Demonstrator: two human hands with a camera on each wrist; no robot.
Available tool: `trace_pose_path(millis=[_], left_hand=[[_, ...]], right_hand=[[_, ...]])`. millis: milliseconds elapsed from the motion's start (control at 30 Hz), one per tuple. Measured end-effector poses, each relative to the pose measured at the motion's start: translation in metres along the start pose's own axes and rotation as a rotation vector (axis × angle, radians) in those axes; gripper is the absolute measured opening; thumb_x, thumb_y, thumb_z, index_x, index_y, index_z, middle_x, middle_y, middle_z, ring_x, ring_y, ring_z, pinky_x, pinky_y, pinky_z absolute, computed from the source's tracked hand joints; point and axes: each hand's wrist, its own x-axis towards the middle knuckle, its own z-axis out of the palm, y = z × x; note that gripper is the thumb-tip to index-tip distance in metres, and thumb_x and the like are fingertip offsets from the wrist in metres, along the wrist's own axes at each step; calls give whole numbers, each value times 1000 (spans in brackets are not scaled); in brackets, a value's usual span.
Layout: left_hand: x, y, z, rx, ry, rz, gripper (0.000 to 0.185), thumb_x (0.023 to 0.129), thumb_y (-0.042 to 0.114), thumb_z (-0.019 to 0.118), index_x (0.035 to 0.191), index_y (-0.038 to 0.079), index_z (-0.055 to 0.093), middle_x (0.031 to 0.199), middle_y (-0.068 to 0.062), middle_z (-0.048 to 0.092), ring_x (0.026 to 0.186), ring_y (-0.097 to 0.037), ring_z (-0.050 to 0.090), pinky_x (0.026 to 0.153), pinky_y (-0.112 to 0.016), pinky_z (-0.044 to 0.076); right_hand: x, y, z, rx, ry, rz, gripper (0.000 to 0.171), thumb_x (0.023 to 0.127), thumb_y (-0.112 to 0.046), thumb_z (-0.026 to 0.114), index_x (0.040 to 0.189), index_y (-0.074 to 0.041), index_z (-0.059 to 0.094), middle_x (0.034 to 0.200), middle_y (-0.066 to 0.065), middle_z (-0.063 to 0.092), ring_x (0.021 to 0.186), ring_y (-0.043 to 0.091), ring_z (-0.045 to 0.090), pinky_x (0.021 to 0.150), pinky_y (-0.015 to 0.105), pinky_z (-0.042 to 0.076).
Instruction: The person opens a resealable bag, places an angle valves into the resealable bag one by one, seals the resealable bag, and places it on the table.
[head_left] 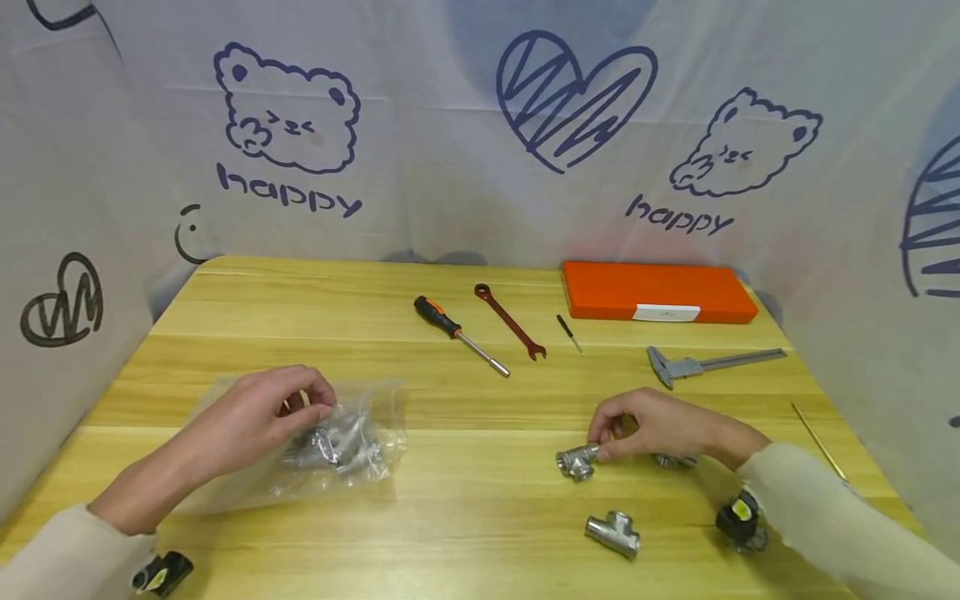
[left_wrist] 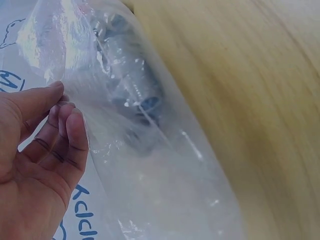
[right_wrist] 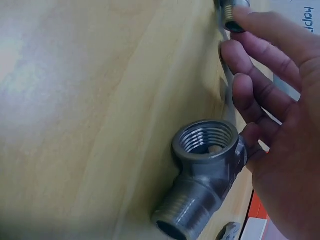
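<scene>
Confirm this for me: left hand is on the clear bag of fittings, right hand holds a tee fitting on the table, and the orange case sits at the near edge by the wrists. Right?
One slip: the orange case lies at the far edge of the table, by the backdrop, as the head view shows. The left hand is on the clear bag, and the right hand holds a tee fitting.

Silver fittings on pale yellow wood

The tee fitting (head_left: pixel 577 461) is silver-grey; the clear bag (head_left: pixel 330 442) seemingly holds similar metal; the case (head_left: pixel 658 292) is orange.
</scene>
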Motion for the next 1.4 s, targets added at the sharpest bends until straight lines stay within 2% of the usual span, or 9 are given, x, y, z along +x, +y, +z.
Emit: trace_pose_path(millis=[233,433,767,1033,1233,1333,1400], left_hand=[[-1,-1,0,2,4,-1,8,103,15,77,104,23,74,91,13,70,78,-1,61,66,-24,54],[-2,-2,1,3,12,0,6,104,17,76,103,22,74,92,13,70,79,-2,61,67,-24,55],[-3,-1,0,-20,20,-14,6,104,16,76,104,22,74,92,12,71,78,-2,62,66,-24,55],[-4,1,-1,-35,26,-17,7,103,15,76,104,22,74,93,11,72,79,-5,64,68,-24,56],[-2,3,-1,-38,27,1,6,105,16,75,104,22,74,95,10,72,80,-4,63,69,-25,56],[-2,4,-3,-37,26,5,7,105,14,75,105,21,74,96,9,73,80,-4,63,69,-25,57],[-2,4,-4,-30,26,3,6,105,15,74,106,21,75,97,9,72,81,-4,63,68,-25,57]], right_hand=[[17,-8,2,-5,59,-2,11,101,-37,81,107,-30,77,97,-12,79,91,11,70,85,27,55],[50,-38,11,88,90,22,16,99,-35,83,109,-24,78,99,-9,82,97,17,70,87,30,51],[125,-105,58,235,109,-64,16,98,-25,84,108,-13,78,95,-3,83,90,18,78,86,24,56],[161,-141,85,256,121,-64,11,99,-20,82,105,-11,78,94,1,83,86,16,78,79,20,54],[184,-165,106,260,185,-30,10,99,-16,82,104,-8,78,91,0,82,74,3,67,69,18,49],[191,-172,113,236,197,-53,19,99,-21,83,114,-9,81,98,0,83,74,2,63,67,18,50],[193,-173,116,210,185,-90,25,100,-23,82,122,-11,82,108,1,83,80,1,64,71,17,53]])
